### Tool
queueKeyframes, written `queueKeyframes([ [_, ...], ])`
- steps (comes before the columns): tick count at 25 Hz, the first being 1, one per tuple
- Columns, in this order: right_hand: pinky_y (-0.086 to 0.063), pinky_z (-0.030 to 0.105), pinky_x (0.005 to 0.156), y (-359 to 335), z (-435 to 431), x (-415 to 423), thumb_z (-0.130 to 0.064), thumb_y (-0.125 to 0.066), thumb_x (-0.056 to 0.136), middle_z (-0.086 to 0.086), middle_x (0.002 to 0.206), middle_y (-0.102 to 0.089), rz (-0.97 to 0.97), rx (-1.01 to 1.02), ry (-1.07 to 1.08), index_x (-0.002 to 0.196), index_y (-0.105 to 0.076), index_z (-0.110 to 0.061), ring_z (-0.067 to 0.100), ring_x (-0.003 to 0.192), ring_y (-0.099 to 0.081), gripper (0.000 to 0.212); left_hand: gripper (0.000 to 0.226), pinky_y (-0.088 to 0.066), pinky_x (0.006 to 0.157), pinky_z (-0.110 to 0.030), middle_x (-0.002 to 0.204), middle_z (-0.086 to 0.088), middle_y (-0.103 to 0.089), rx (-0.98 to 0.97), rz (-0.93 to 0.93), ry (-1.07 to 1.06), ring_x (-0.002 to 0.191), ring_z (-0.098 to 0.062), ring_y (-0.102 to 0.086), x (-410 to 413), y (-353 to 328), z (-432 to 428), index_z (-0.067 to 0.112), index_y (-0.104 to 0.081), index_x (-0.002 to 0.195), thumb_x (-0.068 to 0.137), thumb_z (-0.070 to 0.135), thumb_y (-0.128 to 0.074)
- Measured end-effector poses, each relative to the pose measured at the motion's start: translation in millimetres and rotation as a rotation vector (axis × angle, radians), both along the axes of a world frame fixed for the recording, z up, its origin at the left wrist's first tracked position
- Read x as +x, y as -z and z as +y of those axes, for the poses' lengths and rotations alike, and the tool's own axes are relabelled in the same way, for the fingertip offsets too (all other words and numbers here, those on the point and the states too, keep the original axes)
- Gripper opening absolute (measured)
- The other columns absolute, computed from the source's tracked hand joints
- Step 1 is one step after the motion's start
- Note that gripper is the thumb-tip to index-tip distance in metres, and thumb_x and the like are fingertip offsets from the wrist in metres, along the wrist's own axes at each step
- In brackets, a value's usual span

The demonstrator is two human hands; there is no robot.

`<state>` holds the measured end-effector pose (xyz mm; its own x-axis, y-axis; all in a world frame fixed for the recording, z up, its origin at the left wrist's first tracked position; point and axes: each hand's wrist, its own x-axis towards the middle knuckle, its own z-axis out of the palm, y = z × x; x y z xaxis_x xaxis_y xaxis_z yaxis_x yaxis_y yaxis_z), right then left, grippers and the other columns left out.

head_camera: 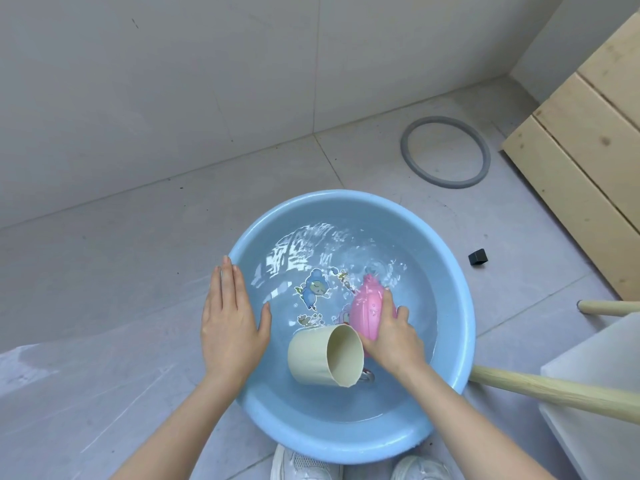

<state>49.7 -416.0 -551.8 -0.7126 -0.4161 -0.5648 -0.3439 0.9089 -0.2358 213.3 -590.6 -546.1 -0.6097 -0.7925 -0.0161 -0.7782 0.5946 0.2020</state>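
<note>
A light blue plastic basin [446, 375] holding water stands on the tiled floor, with cartoon pictures printed on its bottom. A cream cup [318, 355] lies on its side in the water, its mouth facing right. My right hand [391, 337] grips a pink object [367, 306] and holds it partly in the water beside the cup. My left hand [230, 320] lies flat with straight fingers over the basin's left rim.
A grey rubber ring [407, 150] lies on the floor beyond the basin. A small black block [478, 257] sits to the right. Pale wooden boards [581, 157], wooden legs [554, 393] and a white surface [599, 375] stand at the right. My white shoes [304, 465] are below the basin.
</note>
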Motion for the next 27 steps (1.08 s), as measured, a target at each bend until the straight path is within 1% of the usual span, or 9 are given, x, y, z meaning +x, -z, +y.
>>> queueKeyframes([
  [5,-0.044,0.041,0.083,-1.1,-0.4,0.2,-0.076,-0.055,0.073,0.011,0.132,-0.033,-0.015,-0.024,0.023,0.150,0.002,-0.025,0.037,0.113,-0.053,0.108,0.075,-0.041,0.102,-0.047,0.155,-0.015,-0.025,-0.003,-0.002,0.001,0.141,-0.031,-0.026,0.2,-0.3,-0.2,-0.004,-0.030,0.144,0.087,0.045,-0.031],
  [8,-0.045,0.041,0.084,-0.9,-0.9,0.0,-0.076,-0.054,0.074,0.011,0.133,-0.033,-0.019,-0.010,0.019,0.151,0.004,-0.024,0.037,0.114,-0.053,0.109,0.076,-0.040,0.103,-0.047,0.155,-0.015,-0.025,-0.001,-0.002,-0.001,0.141,-0.031,-0.026,-0.1,-0.2,-0.2,-0.004,-0.030,0.144,0.087,0.045,-0.030],
  [12,-0.044,0.040,0.083,-1.6,-0.9,0.5,-0.074,-0.053,0.076,0.011,0.130,-0.033,-0.017,-0.018,0.019,0.150,0.003,-0.024,0.037,0.113,-0.053,0.106,0.075,-0.041,0.102,-0.047,0.155,-0.016,-0.026,-0.008,0.000,0.001,0.141,-0.031,-0.027,-0.3,0.2,-0.3,-0.005,-0.031,0.144,0.087,0.044,-0.031],
  [17,-0.045,0.042,0.086,-1.2,-0.3,0.3,-0.073,-0.055,0.076,0.010,0.129,-0.033,-0.020,-0.025,0.023,0.150,0.003,-0.024,0.038,0.112,-0.052,0.106,0.075,-0.041,0.102,-0.046,0.155,-0.016,-0.026,-0.011,0.002,-0.002,0.141,-0.031,-0.027,-0.4,-0.3,0.0,-0.004,-0.031,0.144,0.087,0.044,-0.031],
  [21,-0.045,0.043,0.088,-0.4,-0.4,0.4,-0.072,-0.055,0.077,0.011,0.132,-0.033,-0.023,-0.036,0.027,0.150,0.003,-0.025,0.038,0.114,-0.052,0.104,0.074,-0.040,0.102,-0.046,0.154,-0.017,-0.027,-0.016,0.001,0.004,0.140,-0.032,-0.028,-0.3,-0.3,-0.3,-0.005,-0.032,0.143,0.087,0.044,-0.031],
  [27,-0.044,0.042,0.087,-0.8,-0.9,1.0,-0.074,-0.054,0.076,0.011,0.133,-0.032,-0.013,-0.022,0.024,0.150,0.004,-0.025,0.038,0.115,-0.051,0.107,0.075,-0.040,0.102,-0.046,0.154,-0.017,-0.027,-0.014,0.004,0.005,0.140,-0.033,-0.028,-0.1,-0.8,0.3,-0.005,-0.032,0.143,0.087,0.044,-0.031],
])
